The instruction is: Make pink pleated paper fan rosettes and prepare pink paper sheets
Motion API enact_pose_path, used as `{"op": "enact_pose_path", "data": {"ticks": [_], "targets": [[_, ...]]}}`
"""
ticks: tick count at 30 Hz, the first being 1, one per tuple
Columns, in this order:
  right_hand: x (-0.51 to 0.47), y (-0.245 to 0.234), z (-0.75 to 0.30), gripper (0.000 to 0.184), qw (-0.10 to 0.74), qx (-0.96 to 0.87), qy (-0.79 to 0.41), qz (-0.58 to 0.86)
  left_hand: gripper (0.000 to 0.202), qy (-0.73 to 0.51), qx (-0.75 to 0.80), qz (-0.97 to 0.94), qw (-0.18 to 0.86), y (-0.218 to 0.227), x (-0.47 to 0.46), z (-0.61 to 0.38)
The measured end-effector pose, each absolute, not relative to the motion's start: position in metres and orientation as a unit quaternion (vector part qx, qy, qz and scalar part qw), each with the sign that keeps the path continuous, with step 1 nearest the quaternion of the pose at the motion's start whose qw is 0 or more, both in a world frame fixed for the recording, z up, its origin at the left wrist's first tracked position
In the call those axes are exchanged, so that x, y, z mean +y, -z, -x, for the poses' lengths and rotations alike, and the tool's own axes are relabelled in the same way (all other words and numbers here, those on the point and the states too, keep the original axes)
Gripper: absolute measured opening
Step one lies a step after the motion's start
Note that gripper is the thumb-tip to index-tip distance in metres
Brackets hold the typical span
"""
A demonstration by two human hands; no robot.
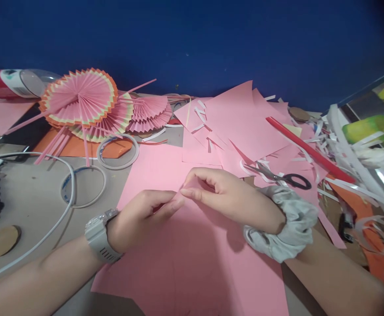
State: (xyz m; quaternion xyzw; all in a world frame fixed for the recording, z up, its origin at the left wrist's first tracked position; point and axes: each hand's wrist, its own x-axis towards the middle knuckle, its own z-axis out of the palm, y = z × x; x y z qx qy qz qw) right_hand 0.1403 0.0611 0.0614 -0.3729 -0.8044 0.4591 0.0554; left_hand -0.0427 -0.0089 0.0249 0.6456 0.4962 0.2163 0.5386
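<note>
"One piece of pink paper (197, 183): position and grip?"
"Just above the large pink sheet (192, 263); left hand (149, 210) and right hand (218, 186) both pinch it, fingertips closed."
"Beyond?"
"Two rings (137, 152), leftward; one pair of scissors (297, 181), rightward."

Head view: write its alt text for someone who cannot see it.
A person's left hand and right hand meet above a large pink sheet, pinching pink paper. Beyond them, pleated paper rosettes sit to the left, scissors and loose pink sheets to the right, before a blue wall.
</note>
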Motion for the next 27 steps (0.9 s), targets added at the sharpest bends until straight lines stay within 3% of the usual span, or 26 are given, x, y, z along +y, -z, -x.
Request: {"op": "enact_pose_path", "data": {"ticks": [18,24,27], "targets": [[0.059,-0.058,-0.14,0.022,0.121,-0.771,-0.517,0.351,0.037,-0.234,0.492,-0.621,0.563,-0.023,-0.009,0.047],[0.066,-0.063,-0.146,0.038,0.082,-0.788,-0.461,0.401,0.037,-0.217,0.509,-0.61,0.568,-0.024,-0.009,0.045],[0.069,-0.067,-0.15,0.036,0.084,-0.79,-0.441,0.418,0.038,-0.2,0.512,-0.617,0.564,-0.024,-0.009,0.044]]}}
